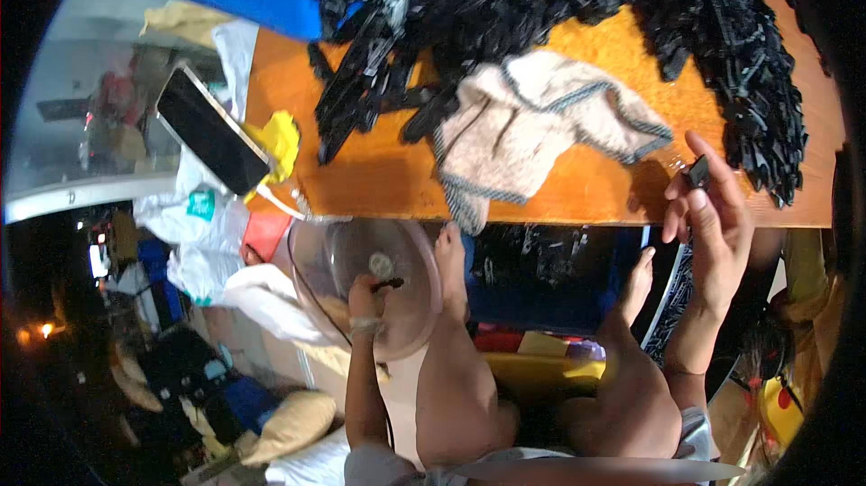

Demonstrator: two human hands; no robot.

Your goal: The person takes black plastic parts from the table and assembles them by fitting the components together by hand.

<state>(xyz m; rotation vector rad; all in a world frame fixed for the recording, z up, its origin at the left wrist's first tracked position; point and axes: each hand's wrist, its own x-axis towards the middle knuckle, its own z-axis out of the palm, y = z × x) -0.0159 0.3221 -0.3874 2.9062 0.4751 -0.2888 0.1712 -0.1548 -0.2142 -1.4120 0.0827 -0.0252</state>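
Observation:
My right hand (722,215) is raised at the table's front edge, on the right. A small black plastic piece (695,172) is pinched between its thumb and fingers. My left hand (365,295) is lower down, over a see-through plastic basin (431,324) in front of the table. A small dark piece (389,284) shows at its fingertips; its exact kind is too small to make out. Across the back of the orange-brown table (370,186) spreads a large heap of black plastic parts (505,21). A crumpled beige cloth (532,129) with a dark striped edge lies in front of the heap.
At the table's left end, a phone (213,129) leans beside a yellow crumpled item (278,143), with a white cable near it. Plastic bags (194,224) hang left of the basin. Under the table, a dark blue container (541,287) holds more black parts, between my feet.

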